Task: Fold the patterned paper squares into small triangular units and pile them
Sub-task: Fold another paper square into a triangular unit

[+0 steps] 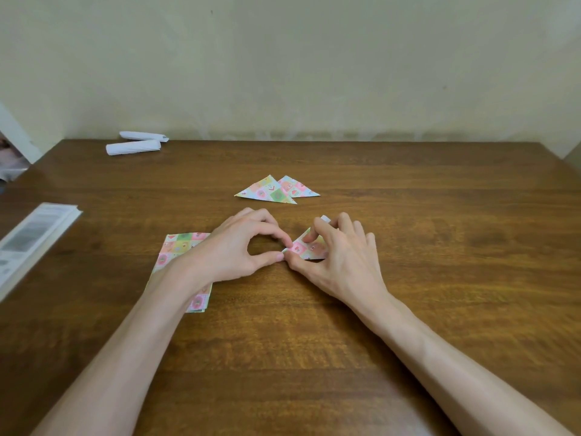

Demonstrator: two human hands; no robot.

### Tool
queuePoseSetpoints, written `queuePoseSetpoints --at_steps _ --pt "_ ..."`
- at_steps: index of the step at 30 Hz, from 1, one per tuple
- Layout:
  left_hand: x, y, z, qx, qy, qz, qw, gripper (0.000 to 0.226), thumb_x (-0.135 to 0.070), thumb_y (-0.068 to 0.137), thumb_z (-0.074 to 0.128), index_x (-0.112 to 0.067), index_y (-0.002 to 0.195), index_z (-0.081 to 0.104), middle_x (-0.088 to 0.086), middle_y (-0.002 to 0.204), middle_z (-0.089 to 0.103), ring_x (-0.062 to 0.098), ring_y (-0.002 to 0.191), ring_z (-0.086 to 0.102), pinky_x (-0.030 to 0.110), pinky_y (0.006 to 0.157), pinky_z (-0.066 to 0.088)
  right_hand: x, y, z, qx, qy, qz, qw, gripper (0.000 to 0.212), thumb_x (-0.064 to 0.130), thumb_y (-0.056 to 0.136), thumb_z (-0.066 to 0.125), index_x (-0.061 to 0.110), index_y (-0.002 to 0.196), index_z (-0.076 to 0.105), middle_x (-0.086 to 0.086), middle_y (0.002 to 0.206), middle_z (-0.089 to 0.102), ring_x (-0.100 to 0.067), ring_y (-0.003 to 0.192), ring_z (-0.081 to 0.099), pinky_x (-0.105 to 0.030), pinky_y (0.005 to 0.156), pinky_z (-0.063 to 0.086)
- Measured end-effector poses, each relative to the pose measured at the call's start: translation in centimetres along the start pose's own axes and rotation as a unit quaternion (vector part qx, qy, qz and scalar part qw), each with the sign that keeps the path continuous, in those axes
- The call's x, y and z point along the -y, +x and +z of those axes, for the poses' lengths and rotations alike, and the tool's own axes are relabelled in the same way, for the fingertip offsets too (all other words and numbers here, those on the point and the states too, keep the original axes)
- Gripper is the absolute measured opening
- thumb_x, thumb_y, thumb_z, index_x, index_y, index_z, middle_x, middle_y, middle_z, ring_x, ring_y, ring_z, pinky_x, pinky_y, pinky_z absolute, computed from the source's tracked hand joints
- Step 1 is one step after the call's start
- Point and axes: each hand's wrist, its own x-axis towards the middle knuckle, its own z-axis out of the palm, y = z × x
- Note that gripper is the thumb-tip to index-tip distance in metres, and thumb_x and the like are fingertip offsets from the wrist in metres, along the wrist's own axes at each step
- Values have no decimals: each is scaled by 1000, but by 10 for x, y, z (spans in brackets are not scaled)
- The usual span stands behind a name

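A partly folded patterned paper (309, 247) lies on the wooden table (440, 247) at the centre. My left hand (242, 247) pinches its left corner between thumb and forefinger. My right hand (336, 256) covers the paper's right part, thumb at the same corner and fingers curled onto the top. Two folded patterned triangles (276, 191) overlap each other further back. A stack of unfolded patterned squares (180, 247) lies under my left wrist, partly hidden by it.
Two white rolled papers (135, 144) lie at the table's far left. A white booklet (34, 237) sits along the left edge. A pale wall rises directly behind the table.
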Motion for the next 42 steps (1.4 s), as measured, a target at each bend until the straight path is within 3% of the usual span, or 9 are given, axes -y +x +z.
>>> queuePoseSetpoints --at_steps 8,19,31,42 --pt "0 0 -3 19 -6 -9 1000 21 -43 94 71 -54 112 68 -27 115 51 -1 122 42 39 112 37 0 -2 5 -24 16 12 999 48 82 70 61 41 95 54 11 102 44 -16 100 46 -35 82 27" --pt "0 -2 -4 28 -3 -11 1000 22 -42 97 68 -53 115 67 -27 116 50 -3 123 40 38 113 33 3 -1 3 -19 7 15 1000 48 80 70 60 41 96 55 11 103 44 -16 100 44 -36 82 29" --pt "-1 -1 0 10 0 -14 1000 20 -52 92 68 -52 112 67 -28 114 49 -4 121 40 35 110 36 0 0 -3 13 19 13 1000 40 74 76 64 42 98 55 13 104 41 -13 99 42 -32 84 24" --pt "-5 1 4 -10 10 -18 1000 19 -56 92 66 -49 110 67 -27 113 51 -3 119 41 33 107 37 -7 7 -10 61 46 9 997 33 67 76 69 44 95 55 13 107 46 -13 105 46 -35 90 34"
